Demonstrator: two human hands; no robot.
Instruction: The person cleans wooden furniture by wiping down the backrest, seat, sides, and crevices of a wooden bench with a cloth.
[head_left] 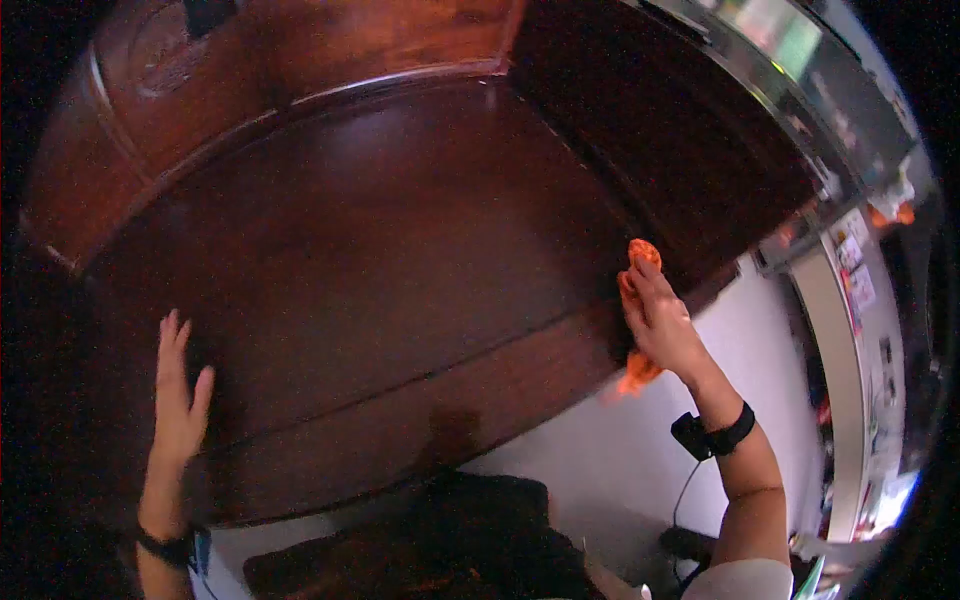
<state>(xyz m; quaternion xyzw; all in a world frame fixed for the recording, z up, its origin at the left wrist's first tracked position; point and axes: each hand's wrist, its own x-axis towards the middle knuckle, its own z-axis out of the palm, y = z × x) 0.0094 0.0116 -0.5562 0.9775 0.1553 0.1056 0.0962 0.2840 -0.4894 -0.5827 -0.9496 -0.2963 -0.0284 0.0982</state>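
Note:
My right hand [662, 318] is closed on an orange cloth [643, 372], near the right end of a dark brown wooden surface [390, 250]. Part of the cloth shows above the fingers and part hangs below the palm, by the surface's front edge. On the left, my left hand [178, 400] is over the same surface with its fingers stretched out and nothing in it. Whether its palm touches the wood I cannot tell. Black bands circle both wrists.
A reddish wooden panel [390, 35] rises along the back, and a darker side panel [660, 120] stands at the right. Beyond it are a glass-like ledge and a white shelf edge [838, 370]. Pale floor [590, 460] shows below the front edge.

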